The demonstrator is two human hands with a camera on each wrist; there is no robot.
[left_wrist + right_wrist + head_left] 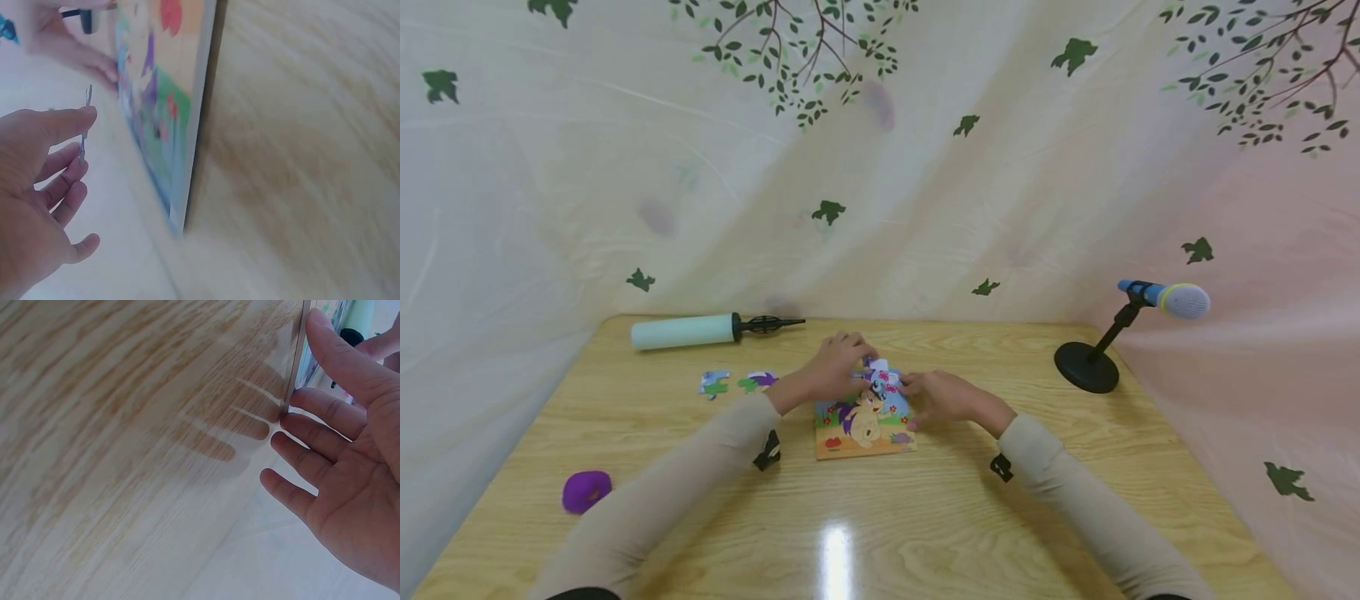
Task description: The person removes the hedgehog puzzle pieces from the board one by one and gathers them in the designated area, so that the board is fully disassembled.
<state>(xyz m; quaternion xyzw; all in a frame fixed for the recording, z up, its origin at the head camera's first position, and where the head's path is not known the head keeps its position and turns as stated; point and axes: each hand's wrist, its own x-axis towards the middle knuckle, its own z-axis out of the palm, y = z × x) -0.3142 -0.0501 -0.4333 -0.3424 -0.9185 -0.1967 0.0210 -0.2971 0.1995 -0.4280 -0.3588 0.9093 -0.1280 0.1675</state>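
A jigsaw puzzle board (891,446) with a cartoon animal picture lies on the wooden table. Above its far part, my left hand (833,368) pinches a puzzle piece (880,377) between thumb and fingertips. The left wrist view shows this piece (85,128) nearly edge-on, held clear of the board's surface. At the board's right edge is my right hand (946,397). In the right wrist view, its thumb (325,331) and index fingertip touch the board's side, and the other fingers extend loosely beside it.
Two loose clusters of puzzle pieces (713,382) lie left of the board. Behind them is a pale blue hand pump (685,332). A purple round object (586,491) sits at the front left, and a microphone on a black stand (1086,367) at the back right.
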